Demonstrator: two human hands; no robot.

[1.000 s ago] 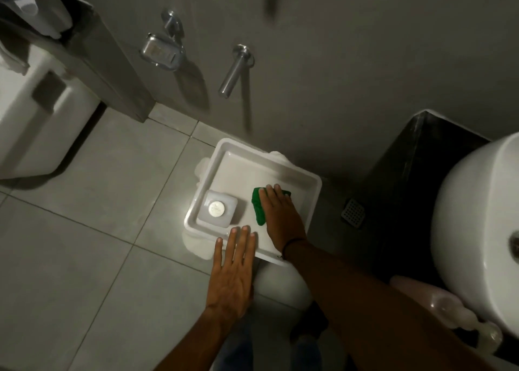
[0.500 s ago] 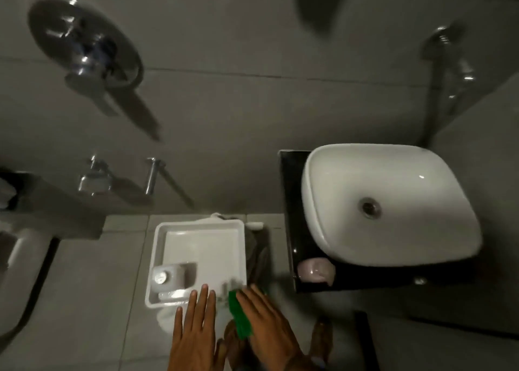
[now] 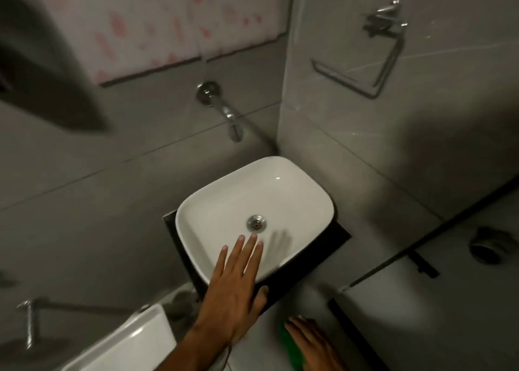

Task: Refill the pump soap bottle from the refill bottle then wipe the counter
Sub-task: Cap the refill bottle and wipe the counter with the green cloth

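From the head view, the left hand (image 3: 233, 292) is flat and empty with fingers spread over the near rim of the white basin (image 3: 254, 216). The right hand (image 3: 314, 345) sits below and right of the basin, grip pressed on a green cloth (image 3: 292, 348), though its closure is unclear. The cloth's long axis seems to run toward the basin. Neither bottle shows, and the motion blur suggests a hurried wipe could miss the dark table (image 3: 331, 244) under the basin.

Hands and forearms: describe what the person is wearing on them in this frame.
Both hands are bare: no gloves, no rings to be seen. The left hand leads into a bare forearm with no sleeve or watch showing. The right hand is cut off at the frame's edge, so its wrist is hidden.
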